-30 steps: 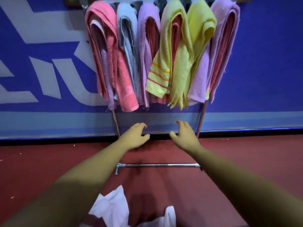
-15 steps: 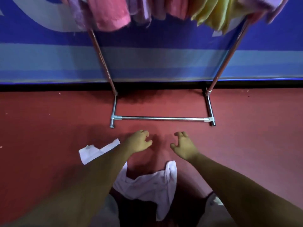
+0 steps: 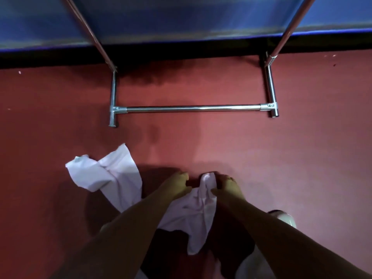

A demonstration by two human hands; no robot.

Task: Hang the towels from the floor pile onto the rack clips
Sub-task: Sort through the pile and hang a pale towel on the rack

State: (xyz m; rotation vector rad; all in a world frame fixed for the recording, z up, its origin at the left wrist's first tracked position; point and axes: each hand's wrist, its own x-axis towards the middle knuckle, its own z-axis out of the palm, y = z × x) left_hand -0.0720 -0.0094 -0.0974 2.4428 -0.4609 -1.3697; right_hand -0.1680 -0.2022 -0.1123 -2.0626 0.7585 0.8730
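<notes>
A white towel (image 3: 108, 178) lies crumpled on the red floor, spreading from the left toward the bottom centre. My right hand (image 3: 227, 188) is closed on a bunched fold of it, lifted slightly off the floor. Beside it, my left hand (image 3: 177, 185) has its fingers curled down on the same towel. The rack's metal base bar (image 3: 191, 108) lies on the floor beyond my hands. Its two uprights (image 3: 90, 31) slant up out of the top of the frame. The clips and the hung towels are out of view.
A blue wall panel (image 3: 191, 17) with a dark strip at its foot runs behind the rack. Red floor (image 3: 302, 148) stretches to the right. A pale rounded shape, possibly my shoe (image 3: 283, 217), shows by my right forearm.
My view has tipped down from the hung towels to the floor. Both hands dropped from near the rack onto the white towel, and my right hand closed on a fold.
</notes>
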